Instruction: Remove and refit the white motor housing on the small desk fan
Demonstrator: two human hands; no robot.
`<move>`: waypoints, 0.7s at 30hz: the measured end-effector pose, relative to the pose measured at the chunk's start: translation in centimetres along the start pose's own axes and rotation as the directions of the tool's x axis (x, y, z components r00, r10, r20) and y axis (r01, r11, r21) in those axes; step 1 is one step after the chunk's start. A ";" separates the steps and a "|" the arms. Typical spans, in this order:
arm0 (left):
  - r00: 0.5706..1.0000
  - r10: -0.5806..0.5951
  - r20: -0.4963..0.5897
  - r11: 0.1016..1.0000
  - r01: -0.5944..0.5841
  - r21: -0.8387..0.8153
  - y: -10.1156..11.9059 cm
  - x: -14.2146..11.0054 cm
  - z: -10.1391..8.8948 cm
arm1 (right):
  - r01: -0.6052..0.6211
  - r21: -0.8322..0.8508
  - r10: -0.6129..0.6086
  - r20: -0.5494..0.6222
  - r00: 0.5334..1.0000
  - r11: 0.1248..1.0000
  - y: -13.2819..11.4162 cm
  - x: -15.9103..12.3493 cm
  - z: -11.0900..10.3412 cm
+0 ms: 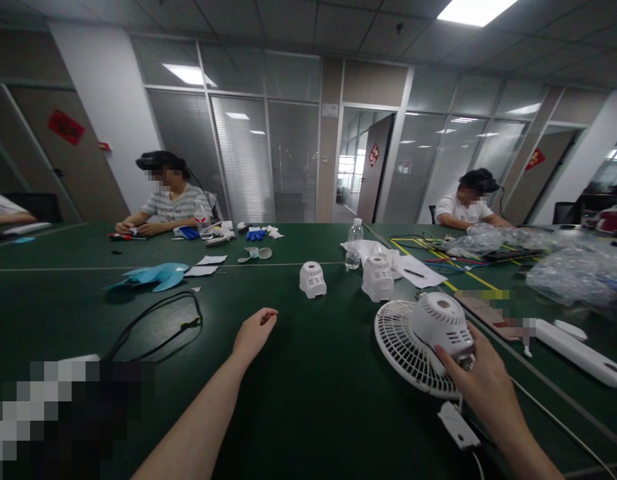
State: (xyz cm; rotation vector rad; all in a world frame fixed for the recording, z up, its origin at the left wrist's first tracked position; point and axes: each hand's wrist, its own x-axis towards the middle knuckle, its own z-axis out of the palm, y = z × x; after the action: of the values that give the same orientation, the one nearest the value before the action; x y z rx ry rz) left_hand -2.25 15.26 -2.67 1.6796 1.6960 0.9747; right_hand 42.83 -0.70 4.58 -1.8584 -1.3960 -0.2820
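My right hand (488,367) is wrapped round the near right side of a white fan motor housing (441,323), thumb in front. The housing sits over a round white fan grille (403,347) on the green table. A small white control box (458,425) with a cord lies beside my right wrist. Over the middle of the table, my left hand (255,335) has its fingers curled together, with nothing visible in them. Ahead of it stand two more white motor housings, a left one (313,280) and a right one (377,278), both upright.
Blue fan blades (161,276) and a black cable (153,307) lie on the left. A water bottle (355,243) stands beyond the housings. At right are a long white part (581,353) and plastic bags (563,273). Two people wearing headsets sit across the table.
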 end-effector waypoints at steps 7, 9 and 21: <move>0.999 -0.043 0.025 0.994 0.040 0.104 0.9 -0.2 -0.4 | 0.135 0.089 -0.112 -0.219 0.969 0.987 -8.7 7.0 0.8; 0.999 -0.044 0.017 0.994 0.041 0.103 1.0 -0.4 -0.6 | 0.130 0.102 -0.116 -0.133 0.984 0.986 -11.2 9.7 2.9; 1.000 -0.026 0.006 0.994 0.025 0.102 1.4 -0.9 -1.1 | 0.027 0.019 -0.029 0.090 0.996 0.999 -13.4 9.0 9.1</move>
State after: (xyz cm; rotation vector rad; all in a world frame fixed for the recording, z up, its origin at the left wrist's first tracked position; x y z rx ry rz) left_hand -2.27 14.16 -1.03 1.7200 1.7853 0.8824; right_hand 31.88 13.27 9.77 -1.8587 -1.4818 -0.2007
